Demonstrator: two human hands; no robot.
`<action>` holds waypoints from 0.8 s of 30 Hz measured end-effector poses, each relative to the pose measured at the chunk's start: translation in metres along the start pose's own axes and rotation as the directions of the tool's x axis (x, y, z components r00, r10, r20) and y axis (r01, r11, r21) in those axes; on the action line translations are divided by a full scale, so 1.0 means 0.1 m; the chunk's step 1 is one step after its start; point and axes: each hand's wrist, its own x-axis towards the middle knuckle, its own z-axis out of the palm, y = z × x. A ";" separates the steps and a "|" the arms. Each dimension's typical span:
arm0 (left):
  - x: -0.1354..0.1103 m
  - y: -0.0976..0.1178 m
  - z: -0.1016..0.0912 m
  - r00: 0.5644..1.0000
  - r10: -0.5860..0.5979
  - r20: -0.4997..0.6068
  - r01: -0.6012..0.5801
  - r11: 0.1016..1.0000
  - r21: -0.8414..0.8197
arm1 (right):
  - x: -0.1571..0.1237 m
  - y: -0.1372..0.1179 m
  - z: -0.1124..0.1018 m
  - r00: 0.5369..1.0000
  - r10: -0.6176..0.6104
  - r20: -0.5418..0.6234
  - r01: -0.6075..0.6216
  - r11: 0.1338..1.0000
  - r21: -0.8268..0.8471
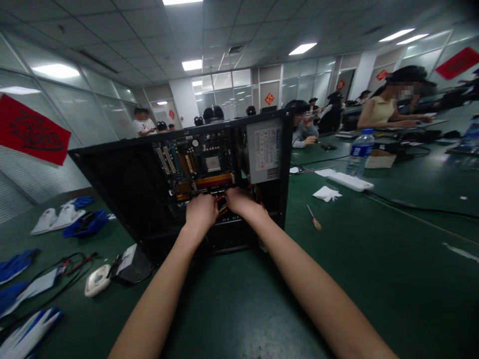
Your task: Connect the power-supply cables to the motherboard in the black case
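Observation:
A black computer case [123, 184] stands with its side open in front of me. Inside it are the motherboard [213, 163] and, at the upper right, a grey power supply [264, 152]. Both my hands reach into the lower middle of the case, below the board. My left hand [202, 212] is closed, and red and yellow cables [222, 205] run between it and my right hand [239, 200]. The right hand is closed on these cables too. My fingertips are partly hidden behind the hands, so the exact grip of each is hard to see.
On the left lie blue-and-white gloves [33, 331], a blue tray [86, 223], loose cables and a black boxy part [130, 264]. A screwdriver [314, 218], a crumpled tissue [327, 194], a power strip [351, 181] and a water bottle [359, 154] are on the right. Other people sit beyond.

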 end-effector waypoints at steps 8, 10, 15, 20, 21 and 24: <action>0.04 0.02 -0.01 1.000 -0.011 0.018 0.011 1.000 0.007 | -0.03 -0.02 -0.04 0.999 0.015 0.028 -0.015 1.000 -0.009; 0.04 0.02 -0.01 1.000 -0.008 0.020 0.007 1.000 0.008 | -0.03 -0.02 -0.04 0.999 0.016 0.028 -0.016 1.000 -0.005; 0.04 0.01 0.01 0.999 0.001 0.034 -0.001 1.000 -0.012 | -0.04 -0.03 -0.04 1.000 -0.001 -0.016 0.001 1.000 -0.007; 0.03 0.00 0.01 0.999 -0.007 0.044 0.010 0.998 -0.056 | -0.06 -0.04 -0.04 0.999 -0.030 -0.034 0.029 0.999 -0.044; 0.03 0.00 0.01 0.999 -0.009 0.038 0.012 0.997 -0.070 | -0.06 -0.04 -0.04 0.998 -0.042 -0.037 0.040 0.998 -0.047; 0.03 -0.01 0.02 1.000 0.002 0.013 -0.001 0.995 -0.103 | -0.08 -0.04 -0.03 0.997 -0.062 -0.036 0.060 0.997 -0.049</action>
